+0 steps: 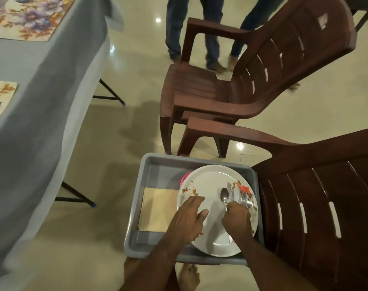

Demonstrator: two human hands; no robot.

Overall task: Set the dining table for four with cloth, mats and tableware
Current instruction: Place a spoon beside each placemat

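Observation:
A grey tray (146,164) rests on the seat of a brown chair in front of me. In it lies a white plate (210,181) with a brown leaf print, with beige napkins (157,208) to its left. A bundle of spoons and forks (240,197) lies on the plate's right side. My right hand (238,220) grips the handles of this cutlery. My left hand (189,219) rests on the plate's left rim, thumb on top and fingers spread. The table (42,97) at the left wears a grey cloth with two floral mats (30,15).
A second brown plastic chair (252,80) stands beyond the tray. Two people's legs (193,32) stand behind it on the glossy cream floor. Something pink (184,177) peeks from under the plate. Black folding table legs (78,196) show under the cloth. My bare feet are below the tray.

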